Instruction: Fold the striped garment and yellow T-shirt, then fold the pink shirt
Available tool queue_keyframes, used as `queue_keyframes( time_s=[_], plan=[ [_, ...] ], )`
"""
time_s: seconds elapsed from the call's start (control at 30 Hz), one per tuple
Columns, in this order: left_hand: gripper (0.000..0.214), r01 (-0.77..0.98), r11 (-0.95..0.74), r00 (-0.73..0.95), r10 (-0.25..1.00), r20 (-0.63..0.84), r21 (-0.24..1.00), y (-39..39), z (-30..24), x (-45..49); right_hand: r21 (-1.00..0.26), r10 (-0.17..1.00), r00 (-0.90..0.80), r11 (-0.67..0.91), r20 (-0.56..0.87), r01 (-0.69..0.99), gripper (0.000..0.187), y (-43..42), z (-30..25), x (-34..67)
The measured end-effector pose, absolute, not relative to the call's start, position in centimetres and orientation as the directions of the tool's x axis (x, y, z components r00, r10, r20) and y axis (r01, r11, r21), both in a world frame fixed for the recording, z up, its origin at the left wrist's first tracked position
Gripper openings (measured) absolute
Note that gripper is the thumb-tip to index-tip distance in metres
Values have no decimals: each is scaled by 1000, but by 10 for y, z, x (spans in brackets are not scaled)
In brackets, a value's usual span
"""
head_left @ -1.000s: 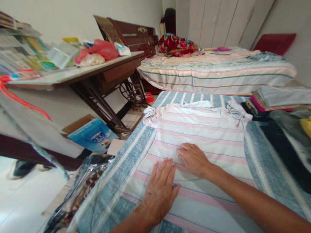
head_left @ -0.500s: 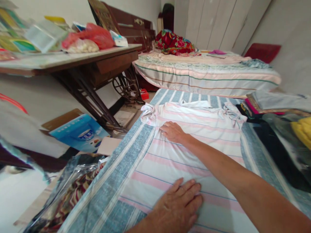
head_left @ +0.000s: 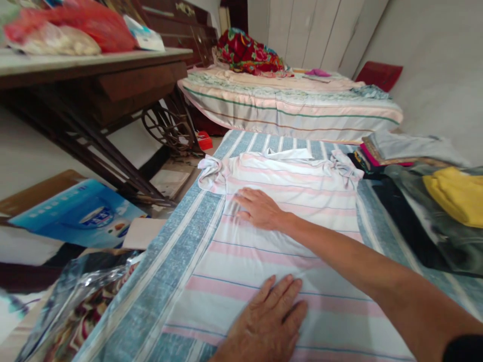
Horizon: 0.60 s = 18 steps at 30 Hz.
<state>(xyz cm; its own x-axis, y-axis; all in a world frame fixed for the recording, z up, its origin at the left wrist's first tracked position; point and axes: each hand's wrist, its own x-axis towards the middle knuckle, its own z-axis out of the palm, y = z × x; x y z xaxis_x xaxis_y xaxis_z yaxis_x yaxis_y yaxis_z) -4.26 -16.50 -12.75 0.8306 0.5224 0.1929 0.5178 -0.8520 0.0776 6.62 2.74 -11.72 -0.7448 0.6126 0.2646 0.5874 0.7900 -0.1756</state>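
Observation:
A white shirt with pink bands and thin blue lines [head_left: 271,256] lies spread flat on a blue-and-white striped cover. Its bunched sleeves and collar point away from me. My left hand [head_left: 267,317] rests palm down on the lower part of the shirt, fingers stretched out. Farther up, near the shirt's left side below the sleeve, my right hand [head_left: 258,208] lies over the fabric with its fingers extended and slightly blurred. Neither hand grips the cloth. Small wrinkles run across the shirt's middle.
Folded clothes [head_left: 411,151] and a yellow garment [head_left: 458,193] are stacked at right. A wooden table with an iron wheel [head_left: 166,125] stands left, above a blue box [head_left: 86,213]. Plastic-wrapped fabric [head_left: 90,301] lies lower left. A larger bed [head_left: 290,108] is behind.
The view has swung left-to-right, so the surroundings sit farther left. My right hand has shifted slightly toward the shirt's left edge and nearer me; my left hand stays on the lower part.

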Motion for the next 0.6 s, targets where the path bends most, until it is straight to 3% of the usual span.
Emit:
queue_keyframes(
  time_s=[0.07,0.13,0.3,0.47,0.6],
  plan=[
    [37,530,-846,827,530,189,56,-165,-127,-42,-177,507,-820,861,266,476,44,19,-120,72],
    [36,523,-852,832,519,195,38,-166,-126,-42,-184,477,-848,877,232,444,45,19,-123,78],
    [35,522,-853,835,514,198,15,-163,-126,-42,-258,724,-643,689,248,677,38,47,-124,91],
    [37,490,-871,856,473,207,-36,-159,-135,-43,-238,648,-741,758,178,607,48,50,-130,107],
    [36,470,-881,861,442,252,-57,-156,-141,-44,-232,709,-682,705,180,671,51,60,-131,111]
  ],
)
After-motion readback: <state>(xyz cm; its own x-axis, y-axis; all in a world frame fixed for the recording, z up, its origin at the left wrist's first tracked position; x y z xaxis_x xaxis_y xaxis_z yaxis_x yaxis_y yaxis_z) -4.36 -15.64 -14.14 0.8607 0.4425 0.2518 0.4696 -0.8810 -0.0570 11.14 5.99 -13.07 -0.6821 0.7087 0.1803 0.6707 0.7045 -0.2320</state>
